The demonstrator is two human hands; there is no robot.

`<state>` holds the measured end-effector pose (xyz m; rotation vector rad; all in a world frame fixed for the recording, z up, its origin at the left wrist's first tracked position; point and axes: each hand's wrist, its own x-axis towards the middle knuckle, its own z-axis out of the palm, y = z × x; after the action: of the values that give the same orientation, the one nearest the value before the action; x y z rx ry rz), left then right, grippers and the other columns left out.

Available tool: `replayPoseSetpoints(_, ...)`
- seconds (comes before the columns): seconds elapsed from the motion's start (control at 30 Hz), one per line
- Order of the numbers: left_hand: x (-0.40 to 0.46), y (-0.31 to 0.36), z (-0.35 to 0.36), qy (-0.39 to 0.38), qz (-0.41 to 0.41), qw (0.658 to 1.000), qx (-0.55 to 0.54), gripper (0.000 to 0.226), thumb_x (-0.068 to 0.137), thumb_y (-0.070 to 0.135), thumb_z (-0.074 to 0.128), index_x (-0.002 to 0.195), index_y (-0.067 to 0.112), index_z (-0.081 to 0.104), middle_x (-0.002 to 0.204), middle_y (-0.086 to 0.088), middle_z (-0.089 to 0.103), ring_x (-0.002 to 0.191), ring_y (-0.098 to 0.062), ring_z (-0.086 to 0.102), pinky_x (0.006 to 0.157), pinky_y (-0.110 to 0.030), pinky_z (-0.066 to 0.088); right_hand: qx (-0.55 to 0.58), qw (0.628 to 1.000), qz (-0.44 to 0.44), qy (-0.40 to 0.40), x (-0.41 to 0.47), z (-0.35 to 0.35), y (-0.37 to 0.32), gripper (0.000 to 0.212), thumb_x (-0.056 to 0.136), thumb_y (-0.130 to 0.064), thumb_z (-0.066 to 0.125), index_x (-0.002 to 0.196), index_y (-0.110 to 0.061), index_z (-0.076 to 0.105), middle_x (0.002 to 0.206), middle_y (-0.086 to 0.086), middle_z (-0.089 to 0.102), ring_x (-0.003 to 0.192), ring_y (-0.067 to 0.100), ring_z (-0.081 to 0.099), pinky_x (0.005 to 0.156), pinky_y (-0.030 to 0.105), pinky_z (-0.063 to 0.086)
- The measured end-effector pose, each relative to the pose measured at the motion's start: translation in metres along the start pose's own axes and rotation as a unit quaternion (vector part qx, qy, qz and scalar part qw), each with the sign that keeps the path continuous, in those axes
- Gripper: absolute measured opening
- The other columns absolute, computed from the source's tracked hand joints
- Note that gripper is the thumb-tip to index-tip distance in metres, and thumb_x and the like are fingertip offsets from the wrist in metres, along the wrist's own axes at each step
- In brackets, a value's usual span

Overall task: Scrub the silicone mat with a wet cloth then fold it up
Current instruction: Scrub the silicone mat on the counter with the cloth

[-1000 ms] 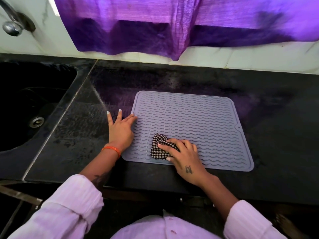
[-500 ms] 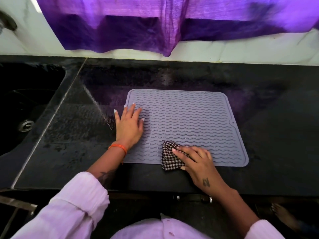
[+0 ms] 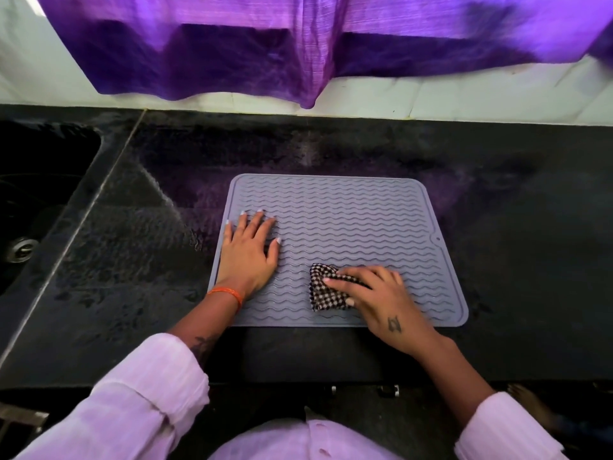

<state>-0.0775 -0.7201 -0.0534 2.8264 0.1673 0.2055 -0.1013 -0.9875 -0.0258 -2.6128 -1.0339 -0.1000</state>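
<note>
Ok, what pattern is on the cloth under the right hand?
A black-and-white check; the cloth shows clearly in the head view.

black countertop [image 3: 497, 260] | dark sink [image 3: 39, 194], left | purple curtain [image 3: 298, 44] above | white wall [image 3: 464, 94]

A dark stone countertop [image 3: 497, 260], mottled and marked with damp patches, is bounded at the rear by a pale tiled wall. A black sink [image 3: 36, 207] is set into its left end. A grey silicone mat [image 3: 348, 220] with wavy ridges is laid flat on the counter, near the front edge, well apart from the sink.
</note>
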Motion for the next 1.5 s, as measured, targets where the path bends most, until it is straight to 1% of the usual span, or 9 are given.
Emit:
replayPoseSetpoints(0.2,-0.001,0.001,-0.001,0.004,0.001,1.000,-0.001,0.054,0.095,0.046,0.029,0.144,0.023,0.037,0.155,0.000,0.027,0.146,-0.023,0.013,0.119,-0.044,-0.001,-0.054,0.998,0.034,-0.005,0.030,0.008,0.005,0.051,0.087,-0.023,0.055,0.135,-0.036,0.046,0.135,-0.004,0.050,0.114,0.024,0.047,0.091,0.040,0.029)
replayPoseSetpoints(0.4,-0.002,0.000,0.000,0.000,-0.001,1.000,0.010,0.050,0.098,0.042,0.034,0.145,0.024,0.035,0.156,0.000,0.025,0.146,-0.024,0.011,0.119,-0.046,0.001,-0.008,1.000,-0.003,0.016,0.053,-0.004,0.029,0.042,0.090,-0.029,0.043,0.131,-0.036,0.051,0.126,-0.007,0.056,0.106,0.021,0.051,0.083,0.037,0.032)
replayPoseSetpoints(0.6,-0.001,0.002,-0.002,-0.020,-0.008,1.000,0.022,0.052,0.100,0.043,0.030,0.149,0.029,0.024,0.159,0.003,0.010,0.147,-0.023,0.000,0.119,-0.044,-0.004,-0.094,0.995,0.020,-0.041,0.074,0.005,0.040,0.045,0.095,-0.047,0.039,0.140,-0.043,0.035,0.142,-0.009,0.040,0.119,0.019,0.038,0.093,0.037,0.023)
replayPoseSetpoints(0.77,-0.001,0.001,-0.002,-0.036,-0.016,0.999,0.035,0.055,0.099,0.048,0.024,0.151,0.032,0.014,0.159,0.005,-0.001,0.146,-0.024,-0.012,0.119,-0.042,-0.006,-0.047,0.999,0.007,-0.008,0.090,-0.003,0.048,0.039,0.092,-0.035,0.051,0.131,-0.039,0.050,0.130,-0.006,0.055,0.108,0.024,0.049,0.085,0.038,0.031)
replayPoseSetpoints(0.9,-0.001,0.002,-0.003,-0.043,-0.020,0.998,0.041,0.056,0.099,0.049,0.021,0.151,0.031,0.007,0.159,0.005,-0.004,0.146,-0.022,-0.013,0.118,-0.041,-0.007,-0.105,0.994,0.031,-0.013,0.091,0.011,0.043,0.046,0.093,-0.031,0.048,0.137,-0.039,0.042,0.139,-0.005,0.045,0.118,0.022,0.042,0.094,0.038,0.026)
replayPoseSetpoints(1.07,0.000,-0.001,-0.001,-0.045,-0.022,0.998,0.040,0.059,0.097,0.053,0.019,0.151,0.030,0.006,0.159,0.004,-0.008,0.146,-0.022,-0.012,0.119,-0.041,-0.007,-0.019,0.999,0.004,-0.041,0.112,-0.007,0.062,0.039,0.095,-0.032,0.046,0.133,-0.041,0.047,0.131,-0.004,0.053,0.111,0.024,0.047,0.088,0.039,0.034)
replayPoseSetpoints(1.27,0.001,0.000,-0.001,-0.044,-0.019,0.998,0.037,0.067,0.091,0.061,0.009,0.151,0.030,0.009,0.159,0.005,-0.001,0.146,-0.022,-0.012,0.119,-0.042,-0.006,-0.112,0.993,0.041,-0.012,0.121,0.012,0.060,0.048,0.094,-0.027,0.046,0.138,-0.042,0.039,0.144,-0.003,0.039,0.122,0.024,0.038,0.096,0.038,0.024)
replayPoseSetpoints(1.4,0.001,0.000,-0.001,-0.041,-0.020,0.998,0.032,0.069,0.090,0.062,0.010,0.150,0.030,0.011,0.159,0.005,0.001,0.146,-0.022,-0.012,0.119,-0.041,-0.007,-0.059,0.996,0.024,-0.055,0.135,0.004,0.073,0.042,0.096,-0.032,0.044,0.135,-0.047,0.040,0.140,-0.005,0.043,0.118,0.022,0.038,0.093,0.038,0.026)
replayPoseSetpoints(1.5,0.001,0.000,-0.003,-0.040,-0.022,0.999,0.023,0.069,0.089,0.063,0.011,0.150,0.030,0.010,0.159,0.006,0.001,0.146,-0.021,-0.014,0.119,-0.040,-0.008,-0.031,0.998,0.051,-0.023,0.152,-0.002,0.082,0.042,0.096,-0.026,0.046,0.133,-0.046,0.044,0.136,-0.004,0.047,0.116,0.025,0.042,0.089,0.037,0.027)
